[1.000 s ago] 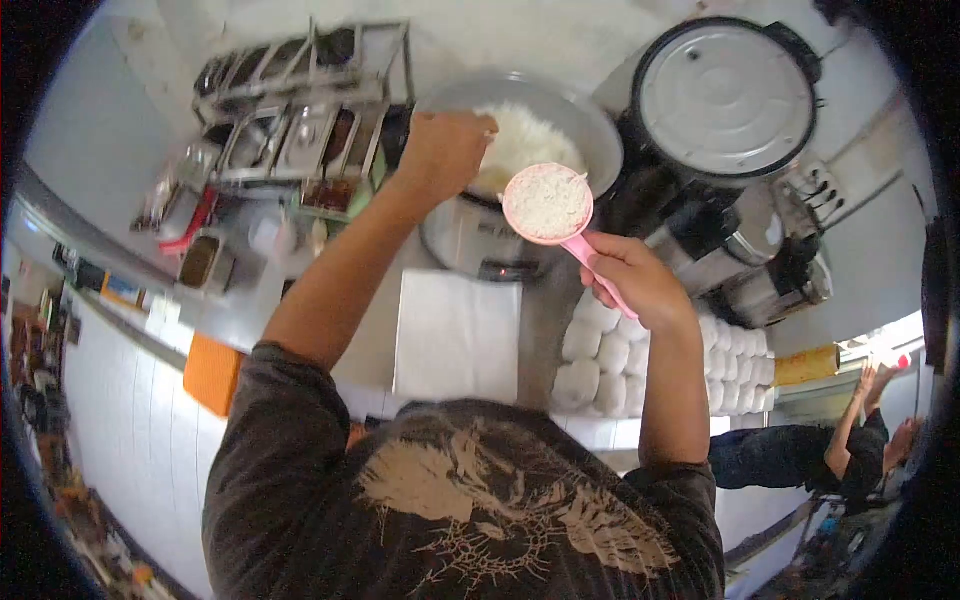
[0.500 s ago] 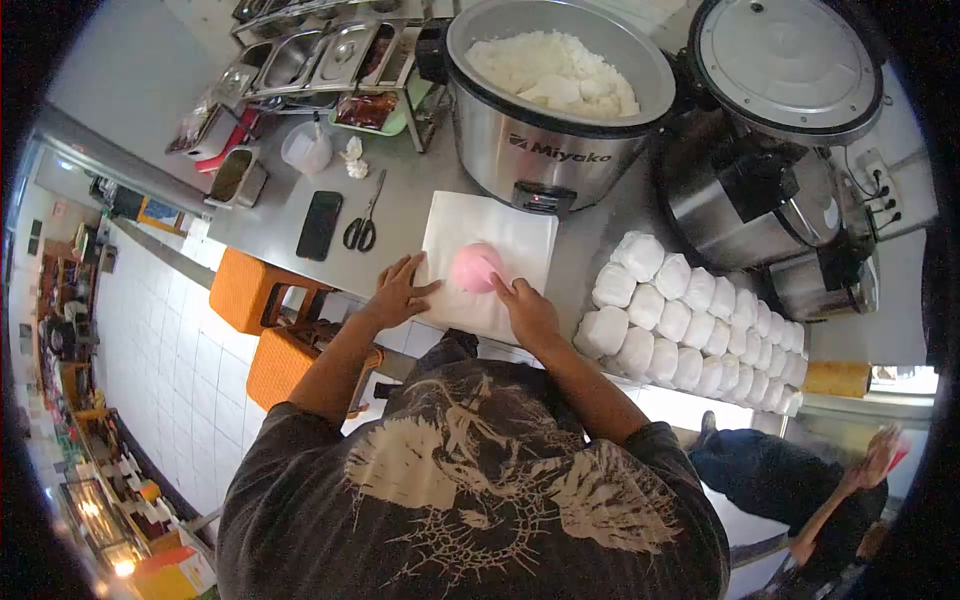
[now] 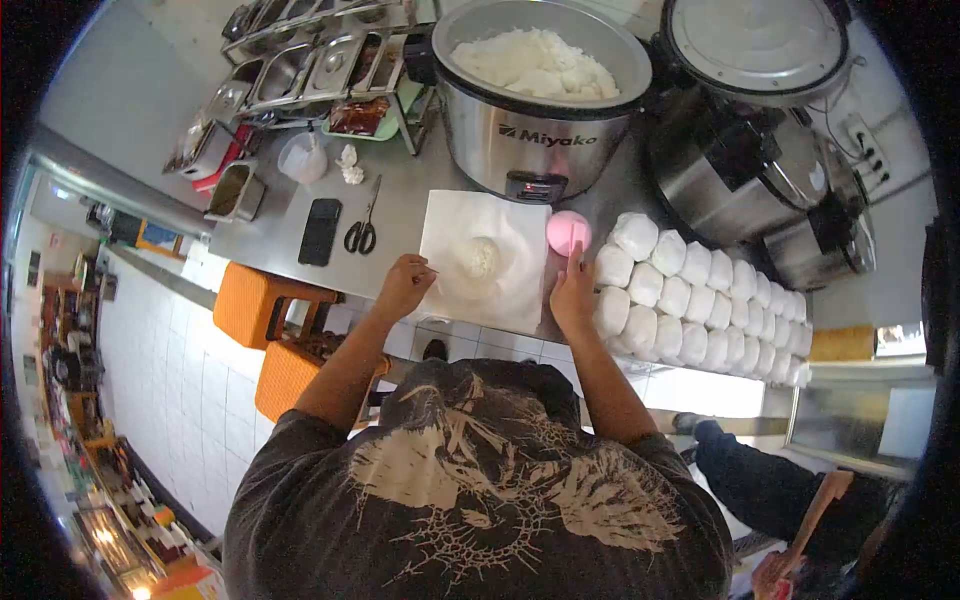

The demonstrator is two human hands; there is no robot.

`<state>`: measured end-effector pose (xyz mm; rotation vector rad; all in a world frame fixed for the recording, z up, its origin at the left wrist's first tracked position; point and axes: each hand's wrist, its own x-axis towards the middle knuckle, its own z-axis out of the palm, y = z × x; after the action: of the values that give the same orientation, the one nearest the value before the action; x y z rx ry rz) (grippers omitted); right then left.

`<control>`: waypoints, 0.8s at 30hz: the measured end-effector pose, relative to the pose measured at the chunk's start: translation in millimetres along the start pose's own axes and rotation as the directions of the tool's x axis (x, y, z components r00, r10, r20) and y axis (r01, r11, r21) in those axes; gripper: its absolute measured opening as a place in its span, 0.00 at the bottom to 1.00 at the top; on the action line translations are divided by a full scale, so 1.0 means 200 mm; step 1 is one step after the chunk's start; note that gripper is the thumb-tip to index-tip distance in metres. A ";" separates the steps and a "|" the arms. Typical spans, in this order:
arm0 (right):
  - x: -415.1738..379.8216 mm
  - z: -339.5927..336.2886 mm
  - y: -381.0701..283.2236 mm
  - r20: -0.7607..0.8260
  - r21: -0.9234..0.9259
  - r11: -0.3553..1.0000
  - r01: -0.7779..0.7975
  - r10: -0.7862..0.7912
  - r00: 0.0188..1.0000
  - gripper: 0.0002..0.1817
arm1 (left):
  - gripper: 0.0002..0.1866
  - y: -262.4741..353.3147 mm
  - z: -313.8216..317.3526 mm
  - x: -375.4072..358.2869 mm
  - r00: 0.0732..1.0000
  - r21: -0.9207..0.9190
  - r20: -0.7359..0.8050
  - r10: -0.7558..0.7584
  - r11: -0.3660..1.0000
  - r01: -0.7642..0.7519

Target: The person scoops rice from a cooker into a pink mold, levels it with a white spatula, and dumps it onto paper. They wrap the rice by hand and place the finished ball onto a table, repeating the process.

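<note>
A small mound of white rice [image 3: 482, 257] sits on a sheet of white wrapping paper [image 3: 450, 215], which lies on the steel counter. My right hand [image 3: 573, 290] grips a round pink plastic cup [image 3: 565, 232] just right of the paper, beside the wrapped bundles. At the paper's left edge is my left hand [image 3: 405, 287], its fingers pinched together; whether they hold the edge cannot be made out. Behind the paper stands a big rice cooker [image 3: 545, 150], open and full of cooked rice [image 3: 535, 65].
Rows of white wrapped bundles [image 3: 690, 300] fill the counter's right side. More cookers [image 3: 740, 150] stand behind them. To the left lie black scissors [image 3: 362, 235], a phone [image 3: 320, 232] and a metal tub [image 3: 236, 192]. Orange stools [image 3: 262, 300] stand below; another person [image 3: 790, 490] is at lower right.
The pink cup has come off the paper and moved right in my right hand, uncovering the rice mound. My left hand's spread fingers have drawn together. The other person's arm has lowered.
</note>
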<state>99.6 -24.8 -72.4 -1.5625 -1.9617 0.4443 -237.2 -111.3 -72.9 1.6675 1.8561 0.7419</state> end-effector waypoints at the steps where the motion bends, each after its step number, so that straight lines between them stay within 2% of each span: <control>1: 0.01 0.03 0.03 -0.020 -0.073 0.997 0.005 -0.007 1.000 0.40 | 0.12 0.00 0.03 0.00 0.996 -0.239 0.014 -0.090 0.967 0.090; 2: 0.01 0.07 0.04 -0.035 -0.146 0.989 0.010 -0.015 0.999 0.40 | 0.12 0.00 0.05 0.00 0.982 -0.460 0.052 -0.180 0.868 0.183; 3: 0.01 0.02 -0.06 -0.106 -0.249 0.959 0.135 -0.166 0.980 0.39 | 0.12 0.00 0.07 0.01 0.958 -0.648 0.112 -0.263 0.711 0.271; 6: -0.06 -0.07 -0.33 0.111 0.004 0.919 0.394 -0.392 0.913 0.36 | 0.15 0.02 0.03 0.02 0.867 -0.815 0.286 -0.409 0.371 0.445; 7: -0.09 -0.11 -0.46 0.191 -0.033 0.886 0.463 -0.449 0.873 0.26 | 0.16 0.02 0.02 0.02 0.863 -0.840 0.302 -0.406 0.314 0.442; 9: -0.17 -0.02 -0.43 0.216 -0.096 0.896 0.434 -0.407 0.888 0.22 | 0.18 0.00 0.01 0.03 0.857 -0.882 0.329 -0.398 0.194 0.429; 10: -0.19 0.05 -0.39 0.228 -0.125 0.897 0.423 -0.389 0.892 0.21 | 0.18 0.01 -0.01 0.02 0.911 -0.853 0.273 -0.310 0.359 0.378; 11: -0.21 0.16 -0.29 0.165 -0.142 0.909 0.391 -0.368 0.915 0.12 | 0.19 0.04 -0.04 0.00 0.951 -0.805 0.226 -0.211 0.509 0.304; 12: -0.21 0.15 -0.30 0.149 -0.133 0.920 0.368 -0.348 0.926 0.11 | 0.19 0.05 -0.07 -0.01 0.976 -0.737 0.189 -0.105 0.642 0.211; 14: -0.22 0.11 -0.30 0.116 -0.114 0.943 0.313 -0.300 0.947 0.10 | 0.17 0.08 -0.14 -0.02 0.985 -0.435 0.166 0.040 0.899 0.037; 15: -0.23 0.11 -0.27 0.126 -0.075 0.952 0.297 -0.286 0.950 0.09 | 0.16 0.07 -0.16 -0.02 0.977 -0.256 0.179 0.113 0.965 -0.065; 18: -0.24 0.09 -0.17 0.161 0.044 0.963 0.265 -0.269 0.950 0.08 | 0.13 -0.07 -0.11 0.03 0.912 0.090 0.174 0.371 0.917 -0.390; 20: -0.27 0.06 -0.13 0.200 0.128 0.958 0.258 -0.280 0.939 0.07 | 0.09 -0.07 -0.16 -0.04 0.873 0.139 0.173 0.457 0.866 -0.481; 21: -0.28 0.02 -0.14 0.149 0.159 0.941 0.298 -0.321 0.935 0.07 | 0.07 -0.04 -0.18 -0.08 0.851 0.162 0.176 0.496 0.838 -0.522; 23: -0.29 -0.03 -0.17 0.040 0.219 0.901 0.375 -0.393 0.919 0.06 | 0.07 -0.06 -0.15 -0.11 0.834 0.044 0.029 0.551 0.833 -0.552; 24: -0.30 -0.03 -0.18 0.094 0.280 0.929 0.244 -0.280 0.955 0.07 | 0.07 -0.07 -0.13 -0.12 0.821 -0.010 -0.045 0.568 0.822 -0.569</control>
<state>84.5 -91.4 -60.7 -1.1095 -2.0756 0.6813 -262.5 -138.3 -64.6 2.2376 1.3500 1.0307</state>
